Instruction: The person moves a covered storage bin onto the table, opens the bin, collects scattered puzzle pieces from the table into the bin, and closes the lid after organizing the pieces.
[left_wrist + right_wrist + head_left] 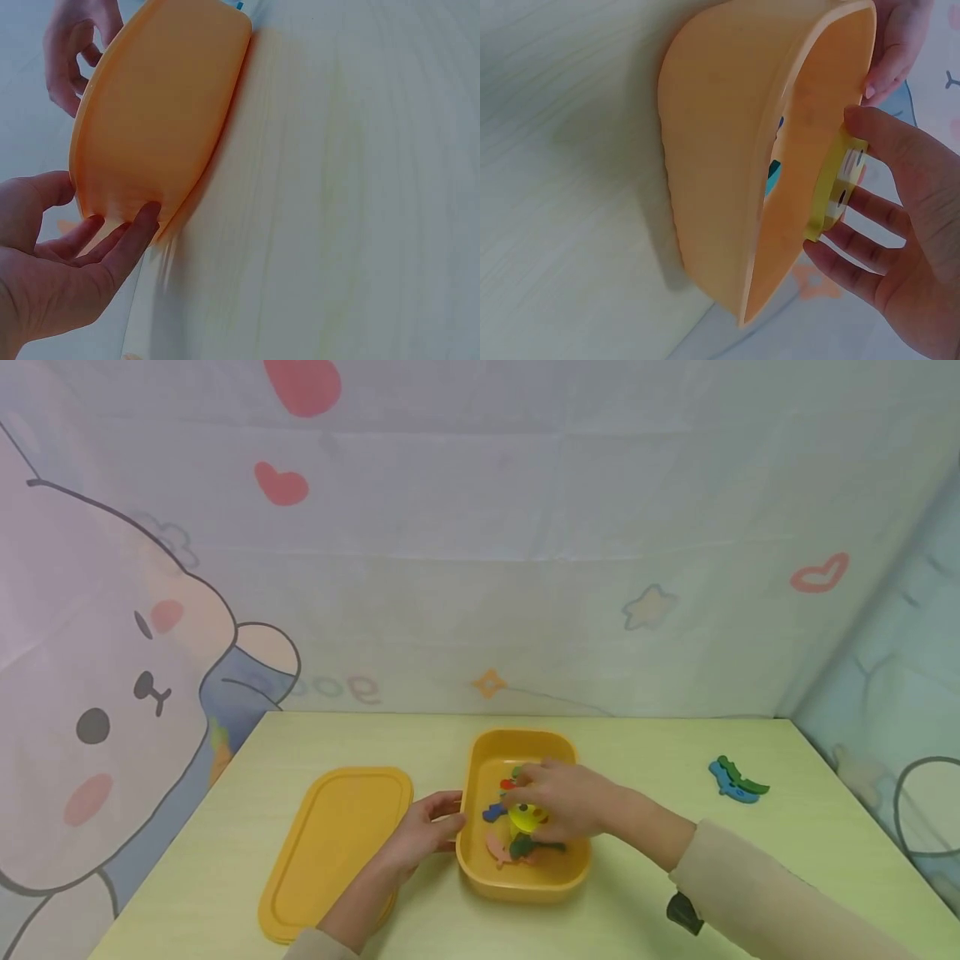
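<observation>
An orange-yellow plastic bin point(525, 891) stands on the table with several colourful animal-shaped pieces inside. My right hand point(562, 797) reaches into it. Between thumb and fingertips, that hand grips a yellow animal-shaped piece point(829, 184) with a face on it, above the bin's floor. Around it lie a blue piece point(493, 812), a pink piece point(497, 848), a dark green piece point(521, 847) and a red piece point(507, 784), partly covered by the hand. My left hand point(67, 262) touches the bin's left side, thumb at the rim and extended fingers against the outer wall.
Left of the bin lies its flat yellow lid point(337, 835). A blue animal piece point(731, 785) and a green one point(742, 775) lie together at the table's right. A small black object point(684, 913) shows beside the right sleeve. A printed cloth point(525, 568) hangs behind the table.
</observation>
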`<act>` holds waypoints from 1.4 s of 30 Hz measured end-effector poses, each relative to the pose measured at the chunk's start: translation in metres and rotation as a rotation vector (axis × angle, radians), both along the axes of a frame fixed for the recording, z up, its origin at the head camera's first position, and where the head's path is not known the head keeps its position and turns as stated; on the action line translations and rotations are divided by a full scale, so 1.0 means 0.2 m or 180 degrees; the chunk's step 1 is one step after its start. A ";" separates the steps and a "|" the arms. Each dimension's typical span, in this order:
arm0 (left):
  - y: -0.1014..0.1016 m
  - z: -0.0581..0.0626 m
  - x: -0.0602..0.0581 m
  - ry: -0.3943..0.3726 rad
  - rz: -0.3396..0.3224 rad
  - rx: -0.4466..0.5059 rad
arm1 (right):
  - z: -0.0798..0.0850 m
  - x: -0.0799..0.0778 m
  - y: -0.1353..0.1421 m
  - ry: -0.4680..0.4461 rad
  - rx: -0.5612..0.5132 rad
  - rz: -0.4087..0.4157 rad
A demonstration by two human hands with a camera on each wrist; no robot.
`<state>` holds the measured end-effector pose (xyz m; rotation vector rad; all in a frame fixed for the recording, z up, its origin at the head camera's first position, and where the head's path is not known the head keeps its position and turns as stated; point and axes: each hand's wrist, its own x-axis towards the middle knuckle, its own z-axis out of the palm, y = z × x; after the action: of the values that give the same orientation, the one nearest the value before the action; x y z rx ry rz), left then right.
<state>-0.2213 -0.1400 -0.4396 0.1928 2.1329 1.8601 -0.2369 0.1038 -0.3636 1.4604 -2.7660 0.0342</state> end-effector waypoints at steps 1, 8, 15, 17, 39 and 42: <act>0.00 0.00 0.00 -0.0001 0.0003 0.0005 | 0.00 0.00 0.00 0.0008 -0.0010 0.0026; 0.00 0.00 -0.01 0.0033 -0.0042 0.0098 | -0.01 0.03 -0.03 0.0054 -0.0116 0.0136; 0.00 0.00 -0.01 0.0037 -0.0074 0.0123 | -0.04 0.04 -0.04 0.0096 -0.0008 0.0100; 0.00 0.00 0.00 0.0030 -0.0084 0.0130 | -0.04 0.04 -0.04 0.0107 0.0002 0.0100; 0.00 0.01 -0.01 -0.0074 0.0004 -0.0066 | -0.02 -0.01 0.06 0.0367 -0.0187 0.0027; 0.00 0.01 -0.01 -0.0085 0.0017 -0.0083 | -0.02 -0.03 0.08 0.0462 -0.0321 -0.0017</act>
<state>-0.2226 -0.1399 -0.4379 0.1557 2.1406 1.8266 -0.2419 0.1195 -0.3666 1.3736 -2.6129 0.0640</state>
